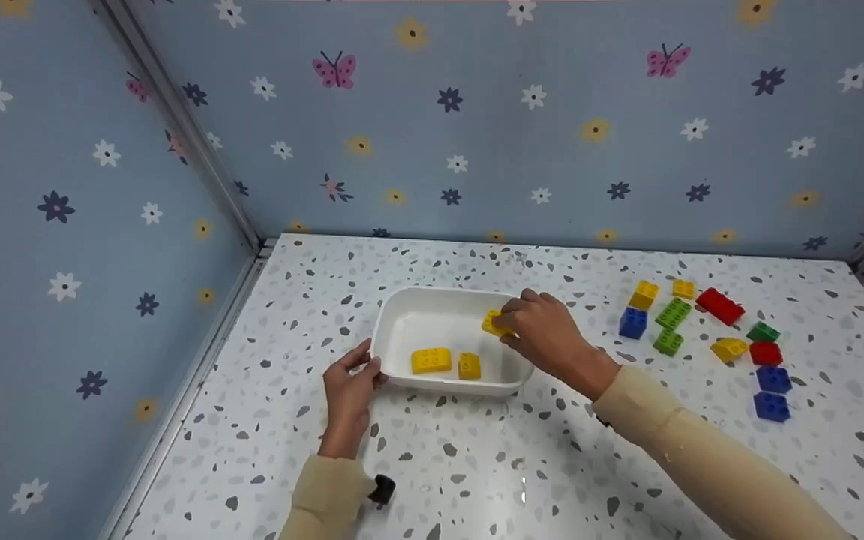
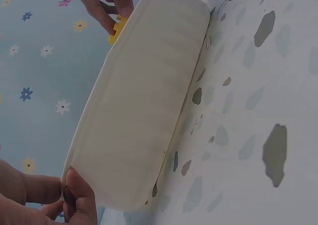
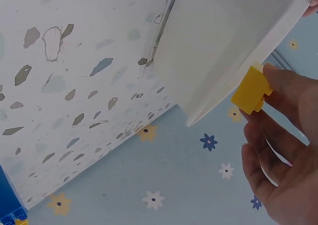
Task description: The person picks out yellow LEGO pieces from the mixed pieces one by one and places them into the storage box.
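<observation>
A white rectangular tub [image 1: 417, 300] sits on the speckled table, with a long yellow building block [image 1: 430, 360] and a smaller yellow block [image 1: 469, 366] lying inside. At the tub's left end my left hand [image 1: 351, 382] pinches the rim between thumb and fingers; the left wrist view shows the thumb on the outer wall [image 2: 134, 101]. My right hand [image 1: 548, 334] pinches a yellow building block [image 3: 252, 90] by thumb and fingertips. In the head view that block overlaps the tub's right part; in the right wrist view it appears at the rim.
To the right on the table lie several loose blocks, among them a blue one [image 1: 633, 322], a light green one [image 1: 673, 313], a red one [image 1: 719, 306] and a dark green one [image 1: 763, 332]. Flower-patterned panels [image 1: 477, 135] stand behind and at the left.
</observation>
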The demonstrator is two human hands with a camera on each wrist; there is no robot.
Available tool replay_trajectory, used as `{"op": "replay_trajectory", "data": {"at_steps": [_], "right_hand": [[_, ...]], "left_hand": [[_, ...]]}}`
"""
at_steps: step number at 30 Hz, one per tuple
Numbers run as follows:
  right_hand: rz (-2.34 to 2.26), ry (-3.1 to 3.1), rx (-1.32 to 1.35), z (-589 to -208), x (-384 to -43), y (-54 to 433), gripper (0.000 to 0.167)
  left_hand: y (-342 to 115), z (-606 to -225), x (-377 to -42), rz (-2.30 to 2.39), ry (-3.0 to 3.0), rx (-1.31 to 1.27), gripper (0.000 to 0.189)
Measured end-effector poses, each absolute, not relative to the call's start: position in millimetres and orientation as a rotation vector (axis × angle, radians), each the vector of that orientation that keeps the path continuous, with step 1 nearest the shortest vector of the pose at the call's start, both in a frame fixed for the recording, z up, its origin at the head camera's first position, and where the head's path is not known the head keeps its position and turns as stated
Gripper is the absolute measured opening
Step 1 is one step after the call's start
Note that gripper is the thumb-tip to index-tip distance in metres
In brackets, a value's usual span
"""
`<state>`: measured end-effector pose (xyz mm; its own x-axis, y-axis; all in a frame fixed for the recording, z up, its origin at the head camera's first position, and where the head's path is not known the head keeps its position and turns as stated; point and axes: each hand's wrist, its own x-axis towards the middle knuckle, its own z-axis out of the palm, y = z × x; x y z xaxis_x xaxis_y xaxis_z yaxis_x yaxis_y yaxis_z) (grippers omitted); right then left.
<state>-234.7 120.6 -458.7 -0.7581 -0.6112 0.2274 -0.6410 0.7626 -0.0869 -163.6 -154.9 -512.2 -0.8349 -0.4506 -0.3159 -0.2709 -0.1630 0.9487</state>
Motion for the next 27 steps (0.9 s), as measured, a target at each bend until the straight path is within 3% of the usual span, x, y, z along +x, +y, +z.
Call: {"op": "replay_trajectory", "data": {"at_steps": [27], "right_hand": [[0.161, -2.854, 1.020, -467.2, -253.0, 104.5, 0.025]], "left_hand": [[-153.9, -511.4, -163.1, -2.150, -1.956, 0.833, 0.042]]}}
